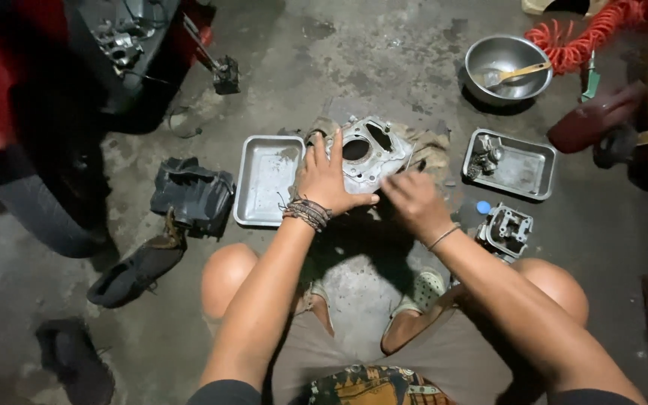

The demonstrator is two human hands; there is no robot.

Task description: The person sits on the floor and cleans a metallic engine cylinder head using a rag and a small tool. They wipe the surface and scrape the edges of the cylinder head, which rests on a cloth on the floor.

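Stained concrete floor (pixel 384 67), metal trays (pixel 266 180), steel bowl (pixel 505 67), black shoe (pixel 138 268)

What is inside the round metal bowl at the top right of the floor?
Inside the round metal bowl lies a brush with a pale wooden handle, its handle resting toward the right rim. The bowl's shaded inner wall hides whether any liquid or small parts sit at the bottom.

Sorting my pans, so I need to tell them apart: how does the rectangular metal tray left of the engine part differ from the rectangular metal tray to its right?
The left rectangular metal tray looks bare inside, apart from a smudge in one corner; the right rectangular metal tray holds small metal parts at its left end. The left tray lies lengthwise away from the person, beside the left hand; the right tray lies crosswise, apart from both hands. Both are shallow, silver-grey and sit on the concrete floor.
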